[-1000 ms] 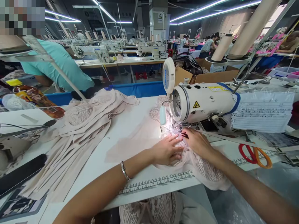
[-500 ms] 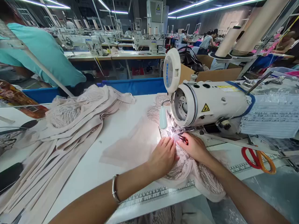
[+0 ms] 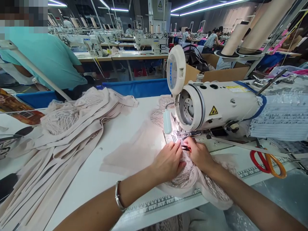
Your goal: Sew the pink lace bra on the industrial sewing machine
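My left hand (image 3: 168,160), with a ring on one finger, pinches the edge of a pale pink lace garment (image 3: 184,176) close to the sewing machine's presser foot (image 3: 178,134). My right hand (image 3: 201,155) is closed around small thread snips (image 3: 185,147) with dark blades and a bit of red showing. Their blades point left, toward my left fingertips. Most of the snips is hidden inside the hand. Sheer fabric (image 3: 134,154) spreads flat to the left of the needle area, and the lace bunches under my wrists.
The white sewing machine (image 3: 221,102) stands at the right with its round end cover (image 3: 176,70) swung up. Orange and red-handled scissors (image 3: 275,165) lie at right. A pile of pale pink pieces (image 3: 79,118) covers the left. A person in turquoise (image 3: 45,57) sits beyond.
My right hand has shifted slightly, and the snips' dark blades now point left by my left fingertips. The left hand stays almost in place. The view has moved a little.
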Available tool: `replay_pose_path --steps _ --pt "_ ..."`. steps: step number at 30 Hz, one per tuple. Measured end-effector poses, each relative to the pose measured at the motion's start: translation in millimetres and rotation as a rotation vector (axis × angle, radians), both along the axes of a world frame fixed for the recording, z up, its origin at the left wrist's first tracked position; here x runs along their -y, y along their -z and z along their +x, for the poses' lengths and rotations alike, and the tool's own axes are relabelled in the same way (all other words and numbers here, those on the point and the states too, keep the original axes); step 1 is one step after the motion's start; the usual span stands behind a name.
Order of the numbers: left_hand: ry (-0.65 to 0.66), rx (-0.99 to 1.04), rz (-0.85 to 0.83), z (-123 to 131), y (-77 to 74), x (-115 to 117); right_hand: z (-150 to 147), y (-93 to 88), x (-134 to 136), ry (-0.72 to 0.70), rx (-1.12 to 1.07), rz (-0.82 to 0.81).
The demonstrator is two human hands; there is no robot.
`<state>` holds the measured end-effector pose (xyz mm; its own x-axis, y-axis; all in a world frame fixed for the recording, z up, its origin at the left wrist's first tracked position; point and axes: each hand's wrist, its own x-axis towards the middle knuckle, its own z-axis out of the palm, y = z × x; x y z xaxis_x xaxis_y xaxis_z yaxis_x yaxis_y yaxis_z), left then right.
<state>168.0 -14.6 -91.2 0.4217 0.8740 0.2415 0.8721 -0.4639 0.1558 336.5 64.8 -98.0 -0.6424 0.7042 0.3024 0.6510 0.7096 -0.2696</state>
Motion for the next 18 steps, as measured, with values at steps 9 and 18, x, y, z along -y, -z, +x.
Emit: replay_pose_path --steps 9,18 --pt "0.024 0.031 0.085 -2.1 -1.1 -0.8 3.2 3.9 0.2 -0.129 0.041 0.170" --pt "0.012 0.083 0.046 -3.6 -2.9 -1.2 4.1 3.4 2.0 -0.108 0.082 0.168"
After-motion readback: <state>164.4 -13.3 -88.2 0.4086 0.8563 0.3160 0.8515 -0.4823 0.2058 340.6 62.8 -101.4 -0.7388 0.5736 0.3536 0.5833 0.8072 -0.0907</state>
